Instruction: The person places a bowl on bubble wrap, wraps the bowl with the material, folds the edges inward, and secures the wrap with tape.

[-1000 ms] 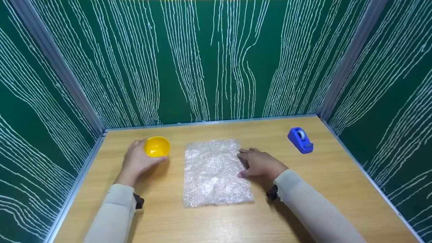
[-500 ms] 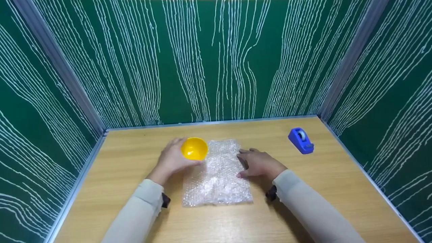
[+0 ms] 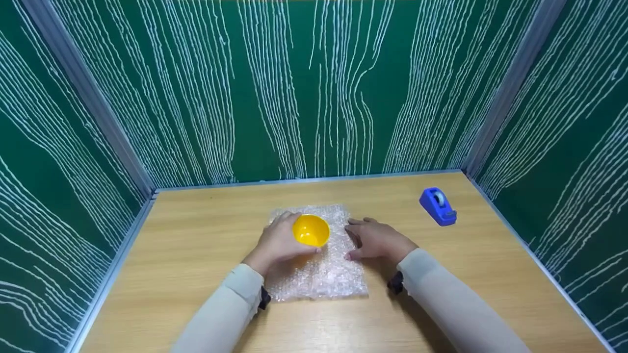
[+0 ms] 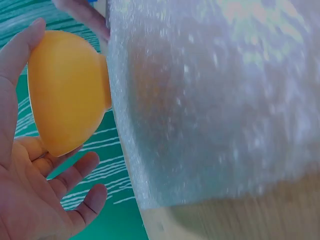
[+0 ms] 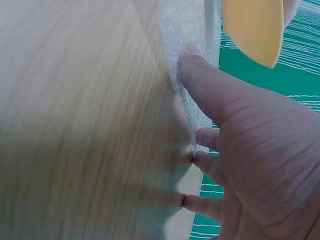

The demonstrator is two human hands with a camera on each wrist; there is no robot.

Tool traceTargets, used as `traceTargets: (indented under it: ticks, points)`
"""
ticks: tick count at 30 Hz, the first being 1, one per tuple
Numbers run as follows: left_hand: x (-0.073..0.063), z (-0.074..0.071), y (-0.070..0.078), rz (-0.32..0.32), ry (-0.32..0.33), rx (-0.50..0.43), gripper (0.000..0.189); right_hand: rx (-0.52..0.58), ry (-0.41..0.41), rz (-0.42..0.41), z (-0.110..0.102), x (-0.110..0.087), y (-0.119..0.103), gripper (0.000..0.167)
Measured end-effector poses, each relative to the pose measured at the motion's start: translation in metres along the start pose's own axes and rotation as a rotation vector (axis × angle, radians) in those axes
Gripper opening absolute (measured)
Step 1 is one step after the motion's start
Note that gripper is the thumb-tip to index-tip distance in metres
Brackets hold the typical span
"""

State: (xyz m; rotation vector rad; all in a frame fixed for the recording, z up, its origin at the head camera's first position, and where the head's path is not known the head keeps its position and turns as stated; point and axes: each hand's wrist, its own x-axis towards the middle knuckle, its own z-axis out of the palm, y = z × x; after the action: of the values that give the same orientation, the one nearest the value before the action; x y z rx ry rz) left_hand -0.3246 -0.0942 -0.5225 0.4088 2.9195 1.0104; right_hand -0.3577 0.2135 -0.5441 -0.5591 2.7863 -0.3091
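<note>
A yellow bowl [image 3: 312,231] is pinched at its rim between the thumb and fingers of my left hand [image 3: 280,240]. It stands upright over the middle of a sheet of bubble wrap [image 3: 324,282]; in the left wrist view the foot of the bowl [image 4: 67,95] is at or just above the sheet. My right hand [image 3: 380,240] rests at the right edge of the wrap. In the right wrist view its thumb and fingertips touch down along that edge, and the hand [image 5: 265,145] grips nothing. Part of the wrap is hidden under the left hand and bowl.
A blue tape dispenser [image 3: 438,207] with a roll of tape stands at the right rear of the wooden table [image 3: 196,220]. Green walls [image 3: 265,98] with white wavy lines close off the back and both sides. Dark wrist devices sit at both sleeves.
My left hand has carried the yellow bowl rightward from the table left of the bubble wrap to over its middle, lower in the last half second. The right hand has stayed in place.
</note>
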Motion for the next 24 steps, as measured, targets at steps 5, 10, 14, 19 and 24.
traceTargets:
  ticks: [5,10,14,19,24]
  points:
    - [-0.001,0.008,0.002,-0.028,-0.045,0.009,0.12,0.014,0.003,0.012,0.001,-0.001,0.001,0.09]
    - [-0.001,0.013,0.0,-0.051,-0.065,0.016,0.118,0.023,0.001,0.009,0.002,-0.001,0.001,0.091]
    - [-0.002,0.013,-0.003,-0.054,-0.084,0.013,0.121,0.033,-0.007,0.016,0.001,0.0,0.002,0.093]
    - [-0.005,0.008,-0.004,-0.066,-0.118,0.011,0.125,0.04,-0.007,0.016,0.001,-0.001,0.002,0.093]
    - [-0.007,0.005,-0.008,-0.072,-0.103,-0.023,0.12,0.038,0.001,0.003,0.001,-0.002,0.001,0.091]
